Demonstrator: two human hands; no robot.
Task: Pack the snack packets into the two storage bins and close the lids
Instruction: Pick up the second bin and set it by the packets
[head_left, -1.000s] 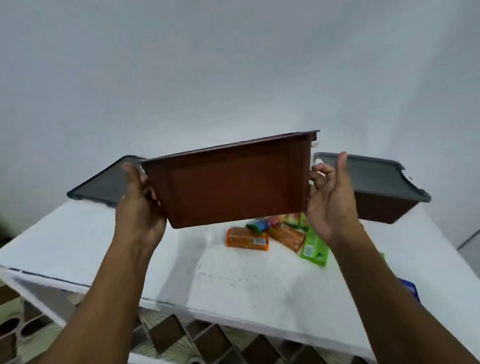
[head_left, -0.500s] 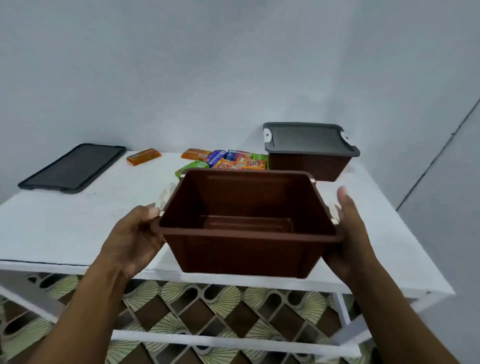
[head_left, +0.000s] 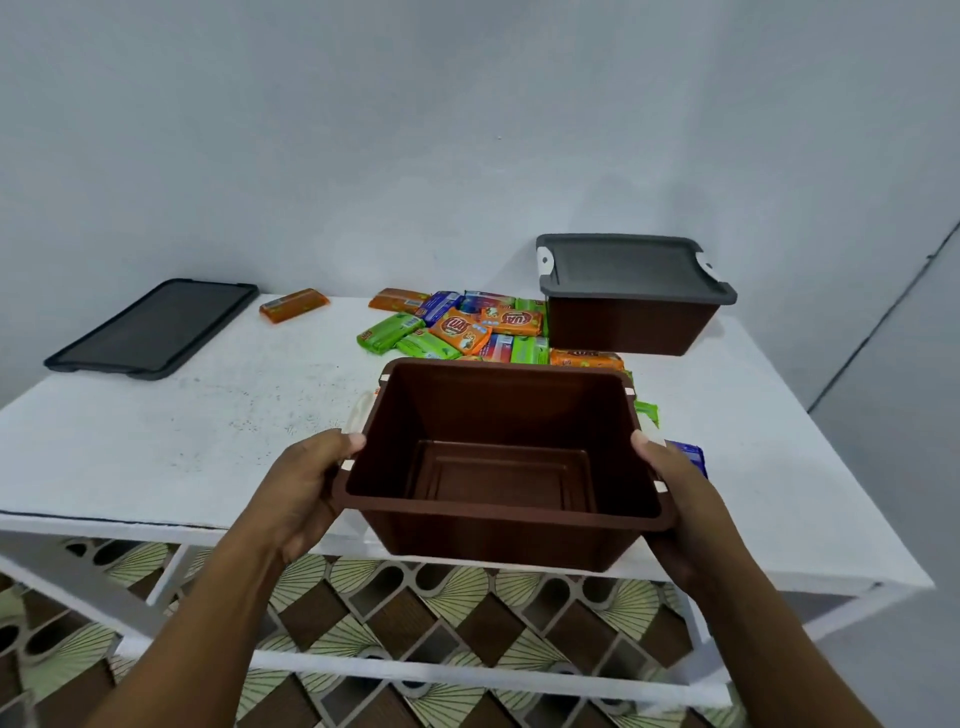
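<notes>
A stretch of the bench (head_left: 182, 441) lies open on the left, bounded at the back by the loose grey lid (head_left: 150, 327) and one orange packet (head_left: 293, 305). The heap of snack packets (head_left: 457, 327) fills the middle back, right up beside the lidded bin (head_left: 628, 327), and stray packets (head_left: 688, 457) lie just right of the open brown bin (head_left: 498, 540) held over the front edge. That bin's mouth is unobstructed from above.
</notes>
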